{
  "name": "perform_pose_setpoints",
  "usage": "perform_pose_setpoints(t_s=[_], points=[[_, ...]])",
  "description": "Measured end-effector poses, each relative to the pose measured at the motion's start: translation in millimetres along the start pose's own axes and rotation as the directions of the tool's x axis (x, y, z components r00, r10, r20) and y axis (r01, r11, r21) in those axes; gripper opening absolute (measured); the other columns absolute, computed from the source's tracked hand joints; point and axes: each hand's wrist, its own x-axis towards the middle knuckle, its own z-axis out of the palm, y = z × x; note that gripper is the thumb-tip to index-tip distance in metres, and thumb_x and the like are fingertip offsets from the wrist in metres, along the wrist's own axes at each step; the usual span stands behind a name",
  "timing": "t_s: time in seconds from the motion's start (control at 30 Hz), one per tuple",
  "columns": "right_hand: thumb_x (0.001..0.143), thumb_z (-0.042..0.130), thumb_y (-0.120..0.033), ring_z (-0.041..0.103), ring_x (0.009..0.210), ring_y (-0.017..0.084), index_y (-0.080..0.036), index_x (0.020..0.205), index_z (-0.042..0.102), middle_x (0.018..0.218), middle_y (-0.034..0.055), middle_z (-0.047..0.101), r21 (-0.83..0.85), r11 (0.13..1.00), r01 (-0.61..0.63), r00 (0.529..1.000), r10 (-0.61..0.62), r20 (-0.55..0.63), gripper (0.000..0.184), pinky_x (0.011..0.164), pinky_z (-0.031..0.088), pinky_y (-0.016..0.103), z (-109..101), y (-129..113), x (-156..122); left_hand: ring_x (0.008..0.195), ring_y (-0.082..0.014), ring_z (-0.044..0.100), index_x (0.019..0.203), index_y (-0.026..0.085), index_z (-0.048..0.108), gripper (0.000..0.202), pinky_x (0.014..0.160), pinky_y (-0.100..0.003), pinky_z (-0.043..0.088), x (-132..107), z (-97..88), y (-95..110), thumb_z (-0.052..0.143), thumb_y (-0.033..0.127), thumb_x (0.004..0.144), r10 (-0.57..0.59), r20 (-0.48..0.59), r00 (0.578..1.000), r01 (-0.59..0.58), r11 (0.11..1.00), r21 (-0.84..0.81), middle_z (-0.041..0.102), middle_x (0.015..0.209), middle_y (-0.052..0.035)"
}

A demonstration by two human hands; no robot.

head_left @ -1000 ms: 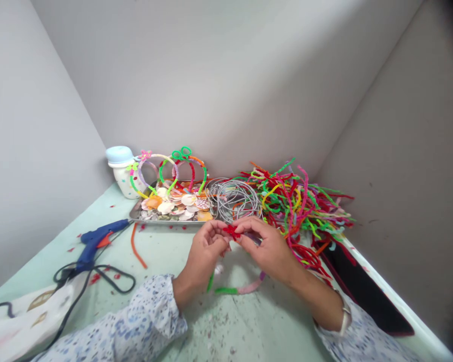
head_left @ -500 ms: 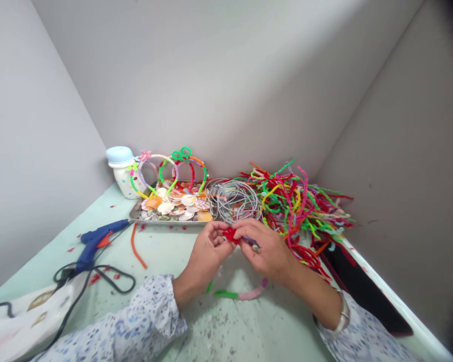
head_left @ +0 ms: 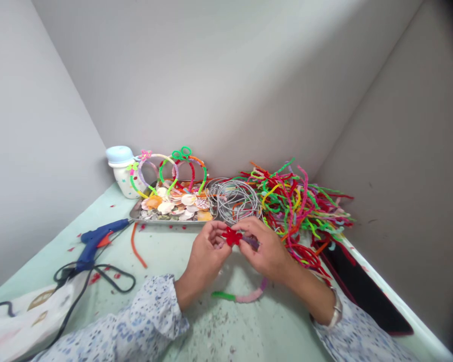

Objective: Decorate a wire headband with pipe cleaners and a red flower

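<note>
Two hands work one red flower (head_left: 232, 236), head view only: left hand (head_left: 207, 251) fingertips clamped on its left edge, right hand (head_left: 270, 251) thumb and forefinger closed on its right edge over a purple bit (head_left: 251, 243); whether that bit is pinched too, cannot tell. The flower sits between both sets of fingertips, off the table (head_left: 166, 266). Step in hand, judged: shaping or fixing the flower on the hoop (head_left: 245, 296), which curves below the fingers, green and pink. Next move likely needs a firm pinch and small twists, as the petals are soft. Counts: 1 flower, 1 held hoop, 1 glue gun (head_left: 98, 240) well left of the fingers, 1 loose orange stem (head_left: 138, 249) between gun and left fingers, 1 tray (head_left: 136, 216) of shells (head_left: 173, 203) beyond the left fingers, shells too many to count, 1 jar (head_left: 121, 171) behind it, 2 decorated hoops (head_left: 186, 166) upright over the tray, maybe a third. Bare wire rings (head_left: 236, 201) just beyond the fingertips, too tangled to count. Stem pile (head_left: 298, 206) beyond the right fingers, uncountable. 1 watch (head_left: 336, 311) on the right wrist.
</note>
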Motion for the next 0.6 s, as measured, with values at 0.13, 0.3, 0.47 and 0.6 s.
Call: perform_pose_setpoints(t_s=[0.13, 0.3, 0.47, 0.6], points=[[0.076, 0.049, -0.004, 0.059, 0.092, 0.018, -0.026, 0.101, 0.063, 0.097, 0.0043, 0.06, -0.01, 0.999, 0.042, 0.999, -0.042, 0.002, 0.037, 0.082, 0.049, 0.033, 2.6, 5.7, -2.7, 0.065, -0.0096, 0.054, 0.095, 0.018, 0.052, 0.031, 0.062, -0.021, 0.042, 1.3, -1.3, -5.0, 0.062, 0.012, 0.067, -0.001, 0.021, 1.0, 0.002, 1.0, -0.016, 0.06, 0.083, -0.0004], [0.08, 0.049, -0.008, 0.06, 0.084, 0.018, -0.024, 0.101, 0.063, 0.091, 0.0042, 0.062, -0.085, 0.996, -0.017, 1.0, 0.018, 0.019, 0.03, 0.076, 0.049, 0.031, 3.9, 8.7, -5.5, 0.065, -0.01, 0.053, 0.101, 0.018, 0.05, 0.032, 0.062, -0.022, 0.043, 1.3, -2.0, -6.1, 0.062, 0.017, 0.072, -0.018, 0.052, 0.998, 0.018, 1.0, -0.015, 0.058, 0.081, 0.0003], [0.079, 0.051, -0.01, 0.06, 0.083, 0.018, -0.022, 0.094, 0.064, 0.088, 0.0041, 0.063, -0.116, 0.991, -0.06, 0.998, 0.059, -0.014, 0.023, 0.076, 0.048, 0.03, 3.7, 9.9, -5.1, 0.067, -0.0107, 0.056, 0.099, 0.017, 0.05, 0.03, 0.063, -0.023, 0.044, 4.3, -3.2, -8.9, 0.064, 0.022, 0.073, -0.085, 0.061, 0.995, 0.087, 0.995, -0.038, 0.061, 0.085, -0.0027], [0.078, 0.051, -0.008, 0.06, 0.083, 0.018, -0.02, 0.093, 0.064, 0.087, 0.0041, 0.062, -0.12, 0.991, -0.065, 0.998, 0.066, 0.004, 0.023, 0.075, 0.047, 0.03, 4.4, 12.6, -5.0, 0.057, -0.008, 0.052, 0.1, 0.017, 0.051, 0.031, 0.055, -0.02, 0.041, 5.8, -4.3, -13.2, 0.065, 0.026, 0.074, -0.12, 0.08, 0.99, 0.124, 0.991, -0.046, 0.061, 0.081, -0.0012]])
